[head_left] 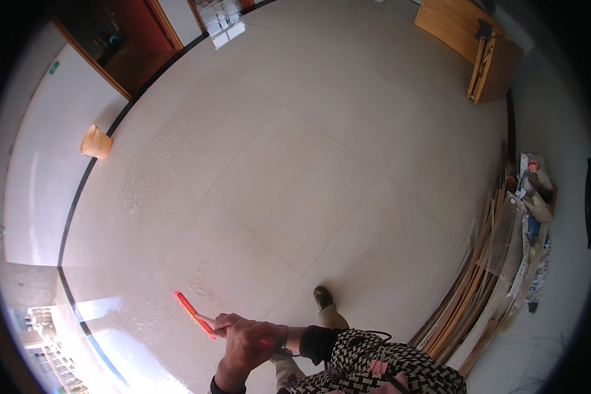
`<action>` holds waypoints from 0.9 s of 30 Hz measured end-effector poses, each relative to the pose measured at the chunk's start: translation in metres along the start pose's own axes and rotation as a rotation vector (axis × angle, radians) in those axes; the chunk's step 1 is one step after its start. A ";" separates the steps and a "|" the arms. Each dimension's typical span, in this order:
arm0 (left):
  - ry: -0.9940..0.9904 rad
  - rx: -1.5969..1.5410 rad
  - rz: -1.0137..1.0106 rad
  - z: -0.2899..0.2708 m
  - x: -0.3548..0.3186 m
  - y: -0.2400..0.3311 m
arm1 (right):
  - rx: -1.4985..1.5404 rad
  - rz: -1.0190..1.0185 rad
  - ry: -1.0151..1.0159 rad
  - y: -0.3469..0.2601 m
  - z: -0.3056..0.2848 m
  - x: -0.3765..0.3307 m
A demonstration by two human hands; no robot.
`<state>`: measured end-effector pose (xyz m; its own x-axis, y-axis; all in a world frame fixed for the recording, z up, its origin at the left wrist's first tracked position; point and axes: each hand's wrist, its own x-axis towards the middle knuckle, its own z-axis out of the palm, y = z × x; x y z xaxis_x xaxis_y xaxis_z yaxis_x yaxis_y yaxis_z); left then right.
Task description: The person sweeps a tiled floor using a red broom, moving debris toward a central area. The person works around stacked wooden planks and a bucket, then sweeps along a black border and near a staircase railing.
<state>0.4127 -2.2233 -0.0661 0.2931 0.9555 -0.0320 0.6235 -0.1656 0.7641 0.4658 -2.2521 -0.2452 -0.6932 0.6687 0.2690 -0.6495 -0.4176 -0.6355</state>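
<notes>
Both hands are shown overlapped at the lower centre of the frame, closed about the handle (207, 321) of an orange-red floor tool (193, 312). The right hand (255, 329) is brought in from the right, its forearm nearly level and emerging from a black cuff (317, 345); the left hand (240, 356) is raised from the lower edge, its wrist steeply angled. The knuckles are turned upward and the fingers curled; because of the overlap, individual fingers cannot be fully distinguished. The tool's narrow head is seen at the lower left, set slantwise over the pale tiled floor (295, 177), beside a wet-looking patch (200, 287).

A single pale orange bucket (96, 143), fitted with a handle, is placed at the left of the frame, by the dark skirting (79, 188) of a white wall (49, 157); its contents cannot be made out. At the right, long wooden strips (465, 305) are heaped alongside crumpled plastic sheeting (537, 279). A dark shoe (322, 297) is visible below centre.
</notes>
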 end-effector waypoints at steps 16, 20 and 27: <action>0.247 -0.550 0.003 -0.087 -0.319 -0.158 | -1.232 0.293 0.039 0.243 0.101 -0.015; 0.075 -0.114 -0.286 -0.145 -0.421 -0.219 | -0.548 0.554 -0.083 0.416 0.231 0.025; 0.133 -0.101 -0.173 -0.167 -0.466 -0.148 | -0.335 0.127 0.126 0.414 0.349 0.013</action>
<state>0.0622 -2.6032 -0.0568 0.0859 0.9924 -0.0879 0.5786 0.0221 0.8153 0.0785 -2.6314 -0.2523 -0.7039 0.7039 0.0952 -0.4082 -0.2912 -0.8652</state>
